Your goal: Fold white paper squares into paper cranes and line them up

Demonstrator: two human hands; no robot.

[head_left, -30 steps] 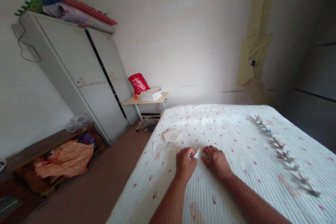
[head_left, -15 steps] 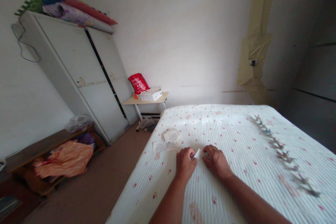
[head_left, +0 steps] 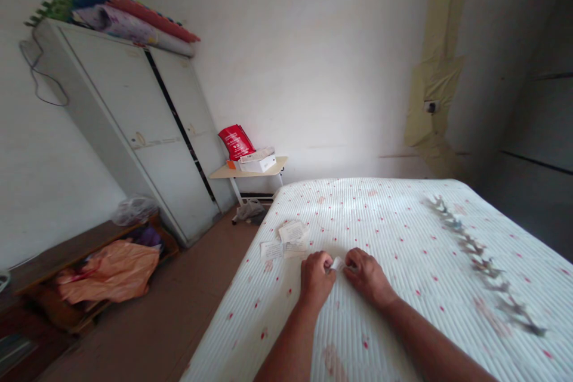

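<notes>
Left hand [head_left: 316, 279] clenched, fingers curled around one end of a small white paper slip [head_left: 337, 264]; right hand [head_left: 369, 277] half-curled, fingertips pinching the slip's other end. Both hands low over the near middle of a quilted white bedspread [head_left: 430, 310] dotted with red, the slip between them and just above the cloth. Just beyond the left hand, toward the far edge, three printed paper notes [head_left: 293, 231] lying flat, close together. Along the right side of the bedspread, a blurred grey-brown sprig pattern [head_left: 474, 256]. Past the far left corner, a small side table [head_left: 250, 172] against the wall, carrying a white box [head_left: 257, 163] and a red bag [head_left: 236, 142]. Further left, a pale wardrobe [head_left: 134, 125] and a low wooden bench [head_left: 76, 256] heaped with orange wrapping [head_left: 107, 271]
</notes>
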